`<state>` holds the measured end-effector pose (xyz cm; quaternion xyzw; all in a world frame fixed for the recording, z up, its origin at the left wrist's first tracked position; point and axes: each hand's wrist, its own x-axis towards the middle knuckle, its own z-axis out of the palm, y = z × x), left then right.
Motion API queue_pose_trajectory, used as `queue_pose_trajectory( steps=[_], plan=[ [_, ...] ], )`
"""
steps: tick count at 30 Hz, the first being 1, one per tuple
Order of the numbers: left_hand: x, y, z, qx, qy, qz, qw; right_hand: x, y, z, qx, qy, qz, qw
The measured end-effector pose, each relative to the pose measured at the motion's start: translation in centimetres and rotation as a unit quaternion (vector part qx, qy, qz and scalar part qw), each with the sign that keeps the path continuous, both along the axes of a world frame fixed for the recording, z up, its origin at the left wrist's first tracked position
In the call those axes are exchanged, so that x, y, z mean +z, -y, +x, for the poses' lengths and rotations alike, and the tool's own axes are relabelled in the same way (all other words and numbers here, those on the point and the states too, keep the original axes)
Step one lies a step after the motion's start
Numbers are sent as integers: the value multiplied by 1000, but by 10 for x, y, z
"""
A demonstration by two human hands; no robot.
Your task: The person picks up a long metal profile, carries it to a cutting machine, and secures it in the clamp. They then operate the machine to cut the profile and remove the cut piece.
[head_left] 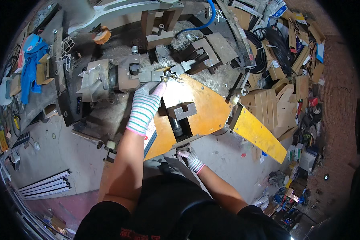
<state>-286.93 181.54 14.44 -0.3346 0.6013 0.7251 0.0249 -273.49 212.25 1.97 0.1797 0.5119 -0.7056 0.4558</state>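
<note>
My left hand (143, 107), in a white glove with green stripes, reaches over the machine's orange plate (210, 102). Its thumb and fingers close on a small shiny metal profile piece (171, 76) beside the grey clamp jaws (150, 76). Nearer to me, my right hand (193, 161), gloved alike, is closed at the plate's front edge, below the slot with a dark rod (175, 127). What its fingers hold is mostly hidden under that edge. Between the hands, a brown notched steel block (183, 111) sits over the slot.
Steel blocks (206, 52) and metal shavings surround the clamps. A yellow wing plate (258, 134) juts out to the right. Cardboard boxes (264, 106) and a black cable coil (258, 52) lie beyond it. Long profiles (46, 186) rest on the floor at left.
</note>
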Motion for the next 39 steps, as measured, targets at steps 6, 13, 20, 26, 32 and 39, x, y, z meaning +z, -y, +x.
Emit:
queue_pose_trajectory(
  steps=[6,13,20,26,32,39],
  plan=[
    [0,2,4,-25,4,-12,1000,18,27,16,81,-218,332,914],
    [2,2,6,-44,22,-39,998,13,-3,-15,105,35,49,993],
    [14,0,3,-18,44,-2,999,26,21,6,78,-84,283,952],
    [22,-3,1,10,35,19,999,24,10,-10,63,-72,128,987],
    [25,-2,1,20,41,46,998,33,18,-14,118,-19,203,972],
    [32,2,-1,18,73,78,994,26,7,-17,143,7,184,973]
  ],
)
